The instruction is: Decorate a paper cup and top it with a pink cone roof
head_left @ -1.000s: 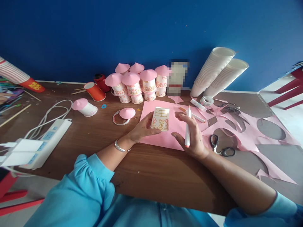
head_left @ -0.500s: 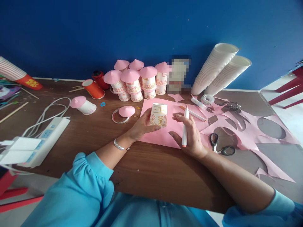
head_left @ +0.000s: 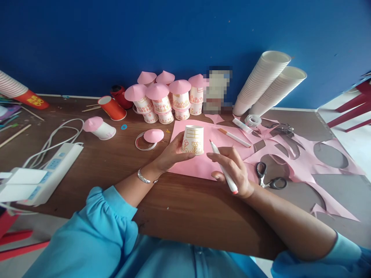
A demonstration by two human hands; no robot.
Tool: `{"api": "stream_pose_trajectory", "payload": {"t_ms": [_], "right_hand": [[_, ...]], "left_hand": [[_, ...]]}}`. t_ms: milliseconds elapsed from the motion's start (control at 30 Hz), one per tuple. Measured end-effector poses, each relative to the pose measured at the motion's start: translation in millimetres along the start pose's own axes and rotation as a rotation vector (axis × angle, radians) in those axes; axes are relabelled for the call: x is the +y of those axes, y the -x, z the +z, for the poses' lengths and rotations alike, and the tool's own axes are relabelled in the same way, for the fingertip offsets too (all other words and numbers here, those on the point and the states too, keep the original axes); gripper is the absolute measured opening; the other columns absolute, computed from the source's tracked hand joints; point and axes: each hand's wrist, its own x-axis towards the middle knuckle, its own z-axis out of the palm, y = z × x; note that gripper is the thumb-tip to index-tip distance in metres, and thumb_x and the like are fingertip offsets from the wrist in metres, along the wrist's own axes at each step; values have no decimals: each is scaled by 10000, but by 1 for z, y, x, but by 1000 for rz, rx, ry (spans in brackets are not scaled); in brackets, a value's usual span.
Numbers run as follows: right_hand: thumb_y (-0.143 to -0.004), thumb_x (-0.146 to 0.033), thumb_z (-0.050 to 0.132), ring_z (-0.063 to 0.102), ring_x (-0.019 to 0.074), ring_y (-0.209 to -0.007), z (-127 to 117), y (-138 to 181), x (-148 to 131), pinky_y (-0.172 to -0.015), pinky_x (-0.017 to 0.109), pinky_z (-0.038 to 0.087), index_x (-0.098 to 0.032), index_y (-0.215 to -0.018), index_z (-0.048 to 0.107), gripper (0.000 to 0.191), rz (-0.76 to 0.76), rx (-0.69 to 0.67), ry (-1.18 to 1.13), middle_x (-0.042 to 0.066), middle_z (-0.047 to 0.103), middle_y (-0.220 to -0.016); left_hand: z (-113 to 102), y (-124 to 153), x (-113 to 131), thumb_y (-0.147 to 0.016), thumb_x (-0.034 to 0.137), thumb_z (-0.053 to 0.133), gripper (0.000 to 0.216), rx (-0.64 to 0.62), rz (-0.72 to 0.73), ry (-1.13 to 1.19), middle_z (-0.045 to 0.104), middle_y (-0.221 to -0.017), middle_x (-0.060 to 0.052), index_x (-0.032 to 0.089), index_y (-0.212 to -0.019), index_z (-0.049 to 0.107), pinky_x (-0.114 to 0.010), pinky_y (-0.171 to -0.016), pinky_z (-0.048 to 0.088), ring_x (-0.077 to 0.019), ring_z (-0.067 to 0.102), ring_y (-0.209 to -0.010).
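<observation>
Left grip [head_left: 173, 154] round cup [head_left: 193, 139] | right grip [head_left: 237, 168] round marker [head_left: 230, 179] | pink sheet [head_left: 189, 166] beneath | scissors [head_left: 262, 180] rightward

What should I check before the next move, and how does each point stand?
1. Paper cup in the left hand: ok, held narrow end up.
2. Marker in the right hand: ok, one end angled toward the cup.
3. That end off the cup: ok, a gap shows.
4. Pink sheet bare: not ok, a second marker lies on it.
5. Scissors apart from both hands: ok.
6. Cup's far side drawn on: cannot tell, hidden.
</observation>
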Motion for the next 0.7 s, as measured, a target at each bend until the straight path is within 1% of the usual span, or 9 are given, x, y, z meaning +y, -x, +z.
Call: {"api": "stream_pose_trajectory", "payload": {"t_ms": [133, 300, 400, 533, 600, 700], "right_hand": [[-1094, -483, 448, 658, 214, -838, 1, -2, -5, -678, 334, 606, -217, -1445, 607, 469, -73, 5, 24, 98, 624, -991], [-1088, -472, 476, 656, 206, -814, 1, -1, -4, -679, 333, 596, -223, -1409, 644, 439, -72, -35, 1, 89, 627, -985], [-1085, -457, 486, 677, 227, -872, 0, 0, -3, -704, 345, 613, -234, -1465, 597, 454, -41, -20, -8, 103, 644, -1022], [-1084, -475, 479, 682, 240, -907, 1, 0, -5, -729, 360, 630, -244, -1537, 510, 510, -18, -1, 11, 115, 644, -1055], [-1086, -477, 474, 669, 229, -884, 1, -1, -6, -700, 344, 622, -241, -1531, 510, 505, -46, -4, 36, 109, 623, -1039], [-1085, -456, 490, 656, 218, -859, 2, -2, -7, -675, 332, 612, -226, -1516, 516, 489, -102, -23, 73, 105, 614, -1042]], "left_hand": [[0, 0, 1, -731, 359, 924, 669, -15, 7, 2, 701, -1254, -96, 225, -1313, 624, -429, -1040, 476, -310, 625, -1227], [1, 1, 2, -742, 323, 917, 663, -21, 0, 35, 722, -1220, -88, 231, -1329, 622, -426, -1021, 488, -298, 656, -1178], [1, 1, 2, -721, 326, 930, 681, -13, -13, 48, 710, -1246, -88, 233, -1329, 638, -423, -1042, 479, -293, 634, -1201], [0, 1, 2, -716, 343, 933, 673, -28, -50, 91, 706, -1278, -94, 233, -1318, 652, -459, -1073, 475, -305, 634, -1219], [0, 1, 2, -719, 331, 931, 650, -29, -56, 119, 715, -1267, -92, 231, -1301, 660, -456, -1061, 488, -303, 651, -1202], [-1, 1, 3, -737, 291, 915, 572, -31, -52, 137, 738, -1199, -84, 214, -1252, 679, -428, -1015, 518, -279, 680, -1134]]}}
